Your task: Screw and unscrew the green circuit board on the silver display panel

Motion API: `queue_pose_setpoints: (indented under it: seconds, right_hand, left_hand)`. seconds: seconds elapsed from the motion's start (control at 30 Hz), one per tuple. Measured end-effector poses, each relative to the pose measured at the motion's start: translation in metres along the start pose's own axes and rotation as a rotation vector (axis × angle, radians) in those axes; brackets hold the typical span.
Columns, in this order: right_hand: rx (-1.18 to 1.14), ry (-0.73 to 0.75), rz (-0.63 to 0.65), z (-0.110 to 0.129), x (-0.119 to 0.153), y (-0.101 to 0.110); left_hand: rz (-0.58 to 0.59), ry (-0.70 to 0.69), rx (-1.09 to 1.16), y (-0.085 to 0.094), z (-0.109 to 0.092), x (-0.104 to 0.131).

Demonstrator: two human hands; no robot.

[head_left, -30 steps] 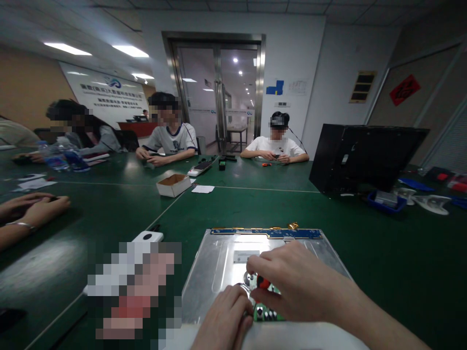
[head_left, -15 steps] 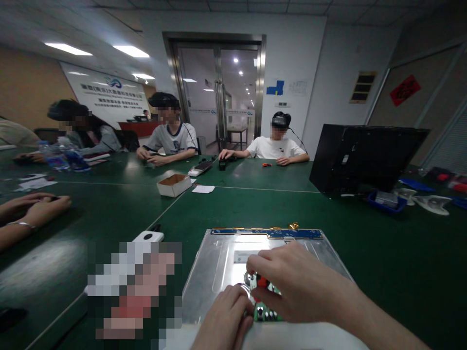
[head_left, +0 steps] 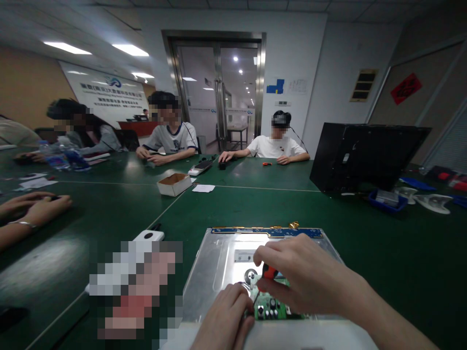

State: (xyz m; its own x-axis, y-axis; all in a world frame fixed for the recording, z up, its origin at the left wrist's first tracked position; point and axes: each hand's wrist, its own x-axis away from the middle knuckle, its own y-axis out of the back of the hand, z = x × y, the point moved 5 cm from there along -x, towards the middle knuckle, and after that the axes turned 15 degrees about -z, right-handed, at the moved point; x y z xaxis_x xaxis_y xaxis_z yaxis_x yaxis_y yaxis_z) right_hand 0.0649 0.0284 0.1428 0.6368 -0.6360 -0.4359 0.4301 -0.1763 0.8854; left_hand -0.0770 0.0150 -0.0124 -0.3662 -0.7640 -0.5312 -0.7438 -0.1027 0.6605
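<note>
A screwdriver with a red and black handle is pinched in my right hand, over a green circuit board. Its thin shaft slants down and left toward the board's left edge. My left hand rests at that edge with fingers bent and pressed together; whatever lies under the fingertips is hidden. Beneath both hands is a flat silver metal panel, with a narrow blue circuit strip along its far edge. A round metal disc shows beside the green board.
A large black monitor-like casing stands at the right, near a blue tray. Ahead lies an open cardboard box; a white power strip is at the left. Another person's hands are at far left. Several people sit across the table.
My right hand has shifted slightly up and to the right with the screwdriver, uncovering more of the green board and the round disc. My left hand stays nearly in place.
</note>
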Motion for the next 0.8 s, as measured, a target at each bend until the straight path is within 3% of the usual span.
queue_pose_setpoints:
  seconds: [0.23, 0.57, 0.7, 0.8]
  right_hand:
    - [-0.007, -0.014, -0.035, -0.005, 0.002, 0.006]
    - [0.159, -0.289, -0.404, -0.042, 0.023, 0.042]
    - [0.135, -0.387, -0.398, -0.053, 0.045, 0.048]
    - [0.02, -0.397, -0.396, -0.044, 0.069, 0.05]
  left_hand:
    - [-0.008, 0.039, 0.013, 0.004, -0.005, -0.001]
    - [-0.161, 0.119, 0.021, 0.017, -0.01, -0.005]
    - [-0.22, 0.117, 0.036, 0.03, -0.017, -0.008]
    - [-0.266, 0.078, 0.018, 0.05, -0.027, -0.012]
